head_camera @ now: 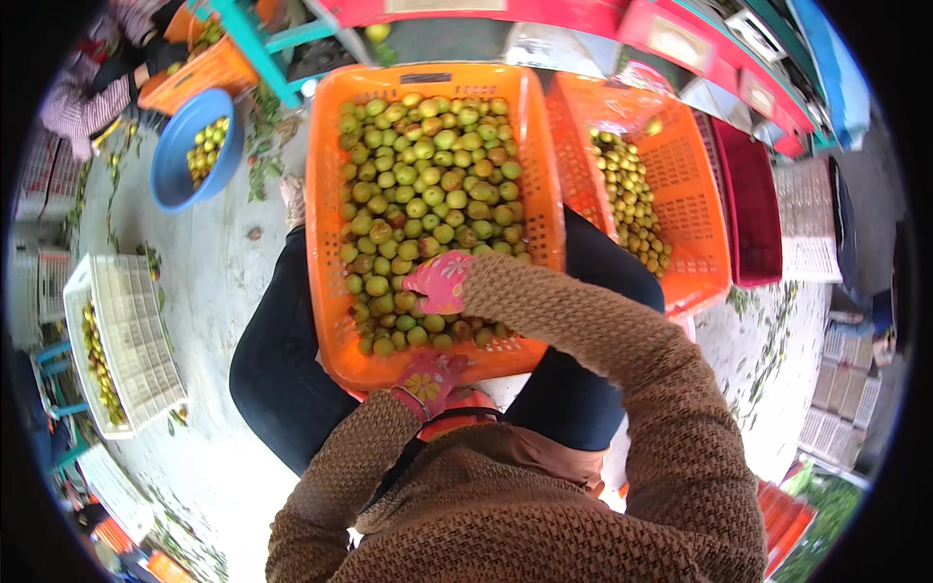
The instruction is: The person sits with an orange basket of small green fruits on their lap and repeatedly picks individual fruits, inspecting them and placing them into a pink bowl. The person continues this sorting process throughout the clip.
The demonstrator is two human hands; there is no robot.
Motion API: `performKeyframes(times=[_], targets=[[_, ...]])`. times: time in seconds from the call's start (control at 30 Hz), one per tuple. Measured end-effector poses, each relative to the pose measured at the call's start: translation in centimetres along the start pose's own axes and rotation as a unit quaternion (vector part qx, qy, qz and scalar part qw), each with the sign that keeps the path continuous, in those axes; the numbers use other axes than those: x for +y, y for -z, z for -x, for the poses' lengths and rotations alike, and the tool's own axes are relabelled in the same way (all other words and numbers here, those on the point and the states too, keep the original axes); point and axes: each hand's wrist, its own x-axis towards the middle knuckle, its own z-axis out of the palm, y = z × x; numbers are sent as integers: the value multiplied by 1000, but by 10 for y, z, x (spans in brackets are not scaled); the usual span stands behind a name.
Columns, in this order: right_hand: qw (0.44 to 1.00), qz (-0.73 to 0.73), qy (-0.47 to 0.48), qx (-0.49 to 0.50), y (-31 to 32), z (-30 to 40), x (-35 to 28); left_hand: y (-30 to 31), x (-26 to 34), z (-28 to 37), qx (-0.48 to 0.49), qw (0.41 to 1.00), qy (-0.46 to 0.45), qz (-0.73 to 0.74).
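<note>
Between my knees stands an orange plastic crate (437, 79), lined with clear plastic and holding many small round green-and-brown fruits (430, 175) that look like jujubes. My right hand (441, 283), in a pink flowered glove, reaches over the near part of the pile. Its fingertips touch the fruit; whether they grip one is hidden by the hand. At the near rim of the crate is my left hand (431, 379), gloved in pink with a yellow flower. That hand's palm side and fingers are partly out of sight, so a hold on the rim cannot be made out.
Against the right side leans a second orange crate (681, 175) with smaller fruit, and past it a dark red crate (751, 211). To the left are a blue basin (226, 164) and a white crate (138, 328) of fruit. Another person (95, 109) sits upper left. A red-and-teal machine (568, 18) lies ahead.
</note>
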Motion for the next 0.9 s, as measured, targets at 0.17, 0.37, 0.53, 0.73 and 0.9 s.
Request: performKeyframes(times=[0.17,0.37,0.53,0.73,0.9], targets=[[916,-368,1,162,47,139,64,-4,5,-10,-21,1000,10,-10],[245,-810,-33,532,-89,275,205,0,17,-33,-106,993,44,-8],[140,-807,-185,544,-172,267,288,-21,12,-53,-157,986,61,-10],[670,-457,-421,407,-142,161,364,-16,25,-69,-182,982,37,-21],[802,-205,-499,257,-113,89,383,22,51,-101,-196,978,43,63]])
